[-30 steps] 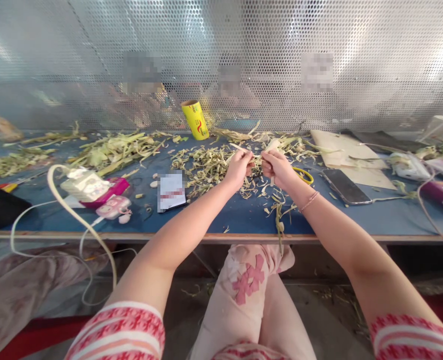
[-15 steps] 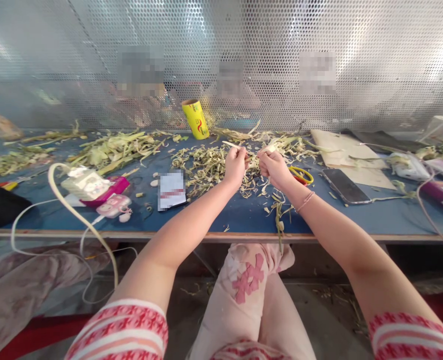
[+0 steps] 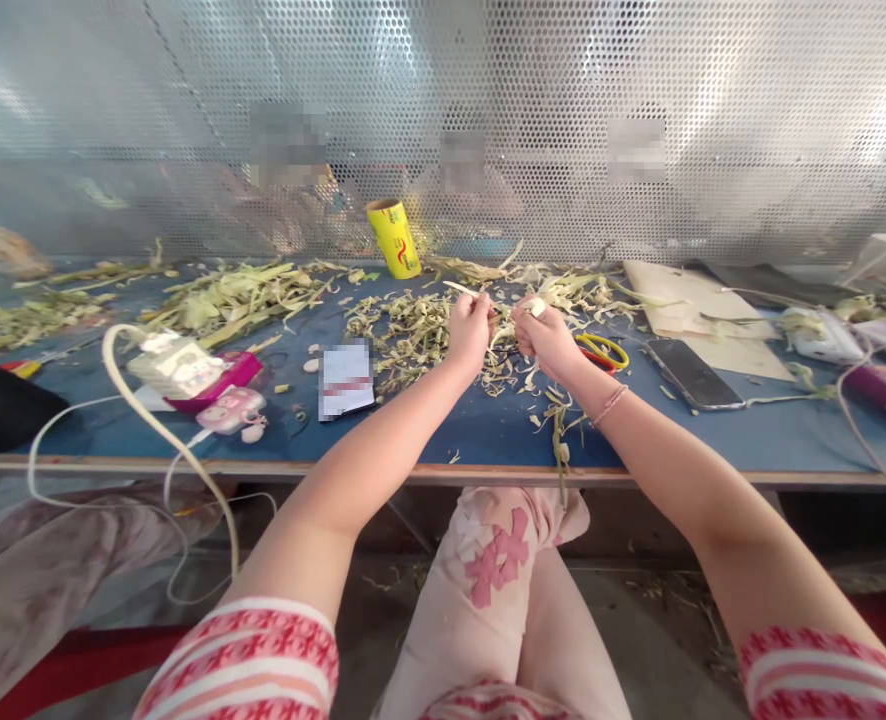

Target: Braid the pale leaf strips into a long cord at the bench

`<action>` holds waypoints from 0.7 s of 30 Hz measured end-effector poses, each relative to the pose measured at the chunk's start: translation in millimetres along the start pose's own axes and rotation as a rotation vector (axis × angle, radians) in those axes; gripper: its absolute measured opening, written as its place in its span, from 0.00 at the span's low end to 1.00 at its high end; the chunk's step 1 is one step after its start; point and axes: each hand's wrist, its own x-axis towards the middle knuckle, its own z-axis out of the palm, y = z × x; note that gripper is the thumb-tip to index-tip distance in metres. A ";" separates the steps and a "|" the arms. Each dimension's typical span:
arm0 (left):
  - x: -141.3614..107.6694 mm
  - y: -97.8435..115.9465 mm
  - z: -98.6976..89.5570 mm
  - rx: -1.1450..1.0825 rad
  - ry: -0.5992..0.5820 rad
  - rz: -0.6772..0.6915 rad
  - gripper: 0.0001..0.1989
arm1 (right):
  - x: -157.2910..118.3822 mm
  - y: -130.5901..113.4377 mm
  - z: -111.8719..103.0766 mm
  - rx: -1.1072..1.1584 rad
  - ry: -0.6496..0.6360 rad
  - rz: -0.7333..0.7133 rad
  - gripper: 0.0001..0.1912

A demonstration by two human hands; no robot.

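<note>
Above a heap of pale green plant scraps (image 3: 420, 325) on the blue table, my two hands are close together. My left hand (image 3: 471, 328) is closed on a thin pale strip (image 3: 458, 288), whose end sticks out to the upper left. My right hand (image 3: 540, 332) is closed in a pinch, with a small whitish plant piece (image 3: 536, 307) at its fingers. The far side of each grip is hidden. Yellow and red scissor handles (image 3: 604, 352) lie just right of my right hand.
Left are a leafy stalk pile (image 3: 225, 300), a yellow tube (image 3: 394, 240), a pixelated device (image 3: 345, 380) and a cabled charger (image 3: 180, 370). Right are a phone (image 3: 692, 374) and cardboard (image 3: 683, 300). A perforated metal panel (image 3: 428, 80) stands behind; another person's leg (image 3: 75, 550) shows lower left.
The whitish piece at my right hand now shows more plainly above the fingers, and that hand has turned slightly. My left hand stays nearly in place. The view has shifted a little.
</note>
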 end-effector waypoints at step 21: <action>-10.0 8.0 3.3 0.152 -0.222 -0.032 0.05 | 6.2 2.6 -15.7 -0.080 0.094 -0.030 0.20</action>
